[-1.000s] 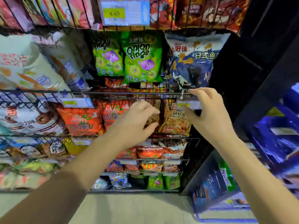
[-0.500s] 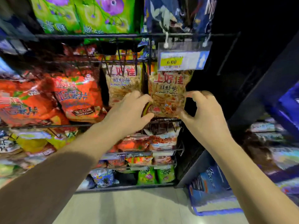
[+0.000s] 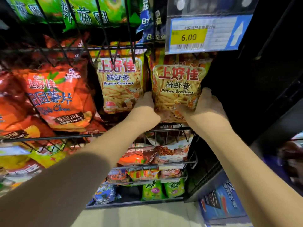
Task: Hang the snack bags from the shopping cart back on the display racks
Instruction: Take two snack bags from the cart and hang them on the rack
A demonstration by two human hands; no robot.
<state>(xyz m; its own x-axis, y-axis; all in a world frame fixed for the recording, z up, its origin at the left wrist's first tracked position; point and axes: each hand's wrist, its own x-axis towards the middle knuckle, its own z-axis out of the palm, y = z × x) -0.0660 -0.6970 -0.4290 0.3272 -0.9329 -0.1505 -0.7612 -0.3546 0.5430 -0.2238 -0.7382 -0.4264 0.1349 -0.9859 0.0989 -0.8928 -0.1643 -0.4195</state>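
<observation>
A yellow-orange Prawn Crackers bag (image 3: 177,86) hangs at the right end of the black wire rack (image 3: 114,48), under a 6.00 price tag (image 3: 203,35). My left hand (image 3: 146,108) holds its lower left edge and my right hand (image 3: 205,104) grips its lower right corner; the fingers of both curl behind the bag. A second Prawn Crackers bag (image 3: 120,86) hangs just left of it.
Red potato chip bags (image 3: 55,97) fill the rack to the left, green onion ring bags (image 3: 91,12) hang above. Lower wire shelves (image 3: 164,164) carry smaller snack bags. A dark shelf post (image 3: 262,79) stands right. Blue packs (image 3: 221,203) sit low right.
The view has moved closer and lower onto the rack. Both hands have slid down from the rail and tag to the bottom corners of the right Prawn Crackers bag.
</observation>
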